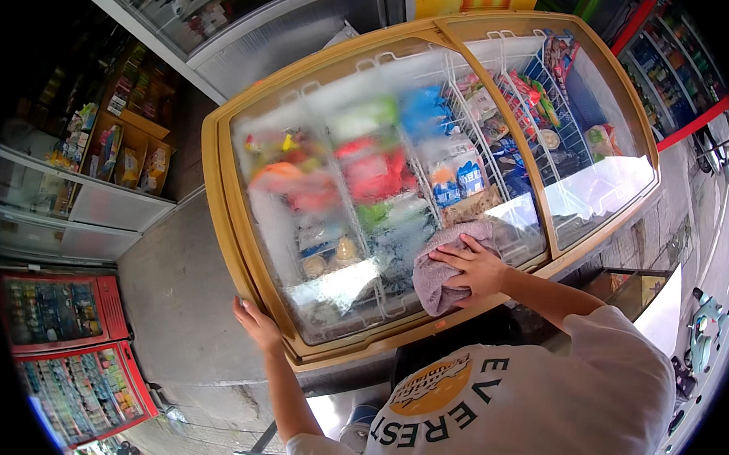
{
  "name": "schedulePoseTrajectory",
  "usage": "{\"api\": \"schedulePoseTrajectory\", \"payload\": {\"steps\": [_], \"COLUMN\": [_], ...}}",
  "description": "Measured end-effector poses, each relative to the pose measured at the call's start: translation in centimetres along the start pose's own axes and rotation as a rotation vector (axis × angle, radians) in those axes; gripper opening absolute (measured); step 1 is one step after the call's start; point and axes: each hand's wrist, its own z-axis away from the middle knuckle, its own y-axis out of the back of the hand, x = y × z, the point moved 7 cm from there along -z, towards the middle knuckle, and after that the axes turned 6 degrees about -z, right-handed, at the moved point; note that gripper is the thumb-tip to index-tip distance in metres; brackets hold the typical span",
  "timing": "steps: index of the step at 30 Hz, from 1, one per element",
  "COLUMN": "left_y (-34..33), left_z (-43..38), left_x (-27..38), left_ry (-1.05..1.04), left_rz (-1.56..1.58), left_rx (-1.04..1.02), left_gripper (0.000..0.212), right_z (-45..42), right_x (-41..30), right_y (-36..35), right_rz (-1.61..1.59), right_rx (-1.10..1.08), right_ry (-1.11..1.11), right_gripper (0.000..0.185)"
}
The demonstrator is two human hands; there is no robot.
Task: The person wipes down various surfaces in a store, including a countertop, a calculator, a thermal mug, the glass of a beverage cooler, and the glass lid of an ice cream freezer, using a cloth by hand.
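Note:
A chest freezer with a tan frame and sliding glass lids stands before me. My right hand presses a folded mauve cloth flat on the larger glass lid, near its front edge. That lid is fogged and wet over its left part and clearer around the cloth. At the freezer's front left corner, my left hand rests against the frame with its fingers apart, holding nothing. Through the glass show white wire baskets and bagged frozen foods. Sunlight glares on both lids.
Red-framed drink coolers stand at the lower left, below shelves with boxed goods. A metal-framed glass door is behind the freezer. A red-railed shelf is at the right. A scooter stands beyond the paved ground.

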Motion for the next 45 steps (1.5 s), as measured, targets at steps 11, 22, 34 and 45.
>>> {"api": "schedulePoseTrajectory", "payload": {"steps": [11,22,34,45], "left_y": [-0.9,-0.6,-0.8,-0.9], "left_z": [0.0,0.8,-0.5,0.0], "left_x": [1.0,1.3,-1.0,-2.0], "left_ry": [-0.128,-0.108,0.075,-0.013], "left_rz": [-0.203,-0.174,0.436,0.548], "left_rx": [0.041,0.076,-0.081,-0.224], "left_gripper": [0.051,0.050,0.053,0.053], "right_z": [-19.2,-48.0,-24.9,-5.9], "right_x": [32.8,12.2,-12.0,-10.7], "right_y": [20.1,6.1,-6.7,-4.8], "right_rz": [0.262,0.060,0.053,-0.333], "right_rx": [0.579,0.288,0.125,0.386], "right_ry": [-0.565,-0.531,0.180,-0.381], "right_gripper": [0.060,0.055,0.040,0.035]}}
